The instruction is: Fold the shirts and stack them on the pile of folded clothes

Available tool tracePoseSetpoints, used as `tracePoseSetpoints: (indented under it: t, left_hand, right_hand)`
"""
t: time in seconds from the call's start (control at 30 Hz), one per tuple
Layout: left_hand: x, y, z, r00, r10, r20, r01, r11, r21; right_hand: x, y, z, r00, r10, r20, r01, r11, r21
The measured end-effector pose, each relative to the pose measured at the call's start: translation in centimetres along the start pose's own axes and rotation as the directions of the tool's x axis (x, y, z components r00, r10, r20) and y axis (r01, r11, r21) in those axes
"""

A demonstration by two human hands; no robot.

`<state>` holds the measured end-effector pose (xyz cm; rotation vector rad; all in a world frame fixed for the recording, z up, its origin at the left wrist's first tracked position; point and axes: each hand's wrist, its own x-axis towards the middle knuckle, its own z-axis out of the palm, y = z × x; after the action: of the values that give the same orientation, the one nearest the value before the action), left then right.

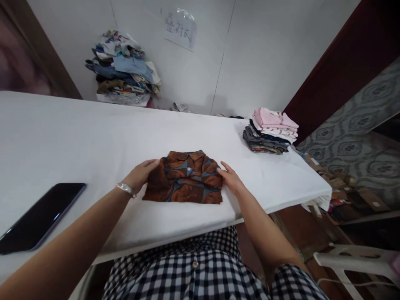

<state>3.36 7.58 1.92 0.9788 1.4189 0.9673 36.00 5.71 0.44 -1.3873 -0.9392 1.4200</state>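
Note:
A folded collared shirt (187, 183), patterned in rust brown and grey-blue, lies on the white-covered table in front of me. Its collar points away from me, and a pale button shows below it. At the shirt's left side, my left hand (142, 175) has its fingers closed against the cloth edge, with some fingertips hidden by the fabric. My right hand (231, 178) touches the right edge with its thumb; its fingers are stretched and apart.
A dark phone (43, 216) lies at the table's left. Folded clothes (270, 131) are stacked at the right end. A taller clothes pile (125, 71) stands against the wall, below and left of a handwritten sign (180, 28). A white plastic stool (356, 262) stands at lower right.

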Motion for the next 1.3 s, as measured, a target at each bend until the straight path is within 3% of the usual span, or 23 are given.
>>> tracePoseSetpoints:
  t: [0.1,0.3,0.4,0.5,0.57,0.67,0.83,0.9,1.0,1.07,1.17,1.23,1.3]
  left_hand:
    - [-0.6,-0.8,-0.5,0.993,0.059,-0.098,-0.045,0.99,0.135]
    - [0.2,-0.8,1.7,0.966,0.256,-0.046,-0.239,0.943,0.231]
    - [-1.3,0.5,2.0,0.951,0.308,0.039,-0.31,0.94,0.142]
    - [-3.6,1.1,0.7,0.942,0.269,0.202,-0.272,0.962,-0.014]
    - [-4.5,0.5,-0.3,0.955,0.173,0.243,-0.178,0.984,0.001]
    - [-4.5,-1.2,-1.4,0.988,0.026,0.154,-0.033,0.999,0.042]
    - [-3.7,-1.8,-1.3,0.997,-0.018,0.072,0.01,0.993,0.114]
    - [-3.4,-1.5,-0.9,0.999,0.006,0.037,-0.013,0.981,0.193]
    - [-2.8,-1.4,-0.3,0.994,0.105,0.022,-0.106,0.937,0.334]
    - [-2.6,-1.5,0.2,0.979,0.199,0.048,-0.201,0.89,0.41]
    - [-2.6,-1.7,0.7,0.947,0.318,0.044,-0.296,0.813,0.502]
    - [-2.9,-1.8,0.6,0.939,0.343,0.014,-0.274,0.724,0.634]
    - [-3.1,-2.0,0.3,0.945,0.328,0.005,-0.215,0.608,0.764]
  right_hand:
    - [-1.4,1.1,-0.1,0.999,-0.028,0.027,0.027,0.998,0.054]
    - [-1.6,0.6,1.5,0.986,-0.154,0.069,0.143,0.979,0.144]
    - [-2.8,-0.2,1.0,0.963,-0.237,0.128,0.206,0.954,0.218]
    - [-4.9,0.0,-0.6,0.943,-0.242,0.227,0.192,0.956,0.222]
    - [-5.9,0.8,-1.4,0.941,-0.183,0.286,0.144,0.978,0.15]
    - [-6.3,2.1,-1.7,0.95,-0.095,0.299,0.089,0.996,0.031]
    - [-5.4,2.6,-1.1,0.975,-0.077,0.21,0.102,0.988,-0.112]
    - [-5.0,2.0,-0.9,0.982,-0.14,0.125,0.172,0.941,-0.292]
    - [-4.2,1.2,-0.5,0.955,-0.294,0.041,0.267,0.791,-0.551]
    - [-3.7,0.9,-0.1,0.941,-0.326,0.09,0.309,0.719,-0.622]
    - [-3.0,1.1,0.4,0.92,-0.343,0.191,0.386,0.701,-0.6]
    - [-2.9,1.4,0.4,0.911,-0.358,0.206,0.406,0.684,-0.606]
    - [-3.0,1.6,0.0,0.927,-0.323,0.19,0.357,0.609,-0.708]
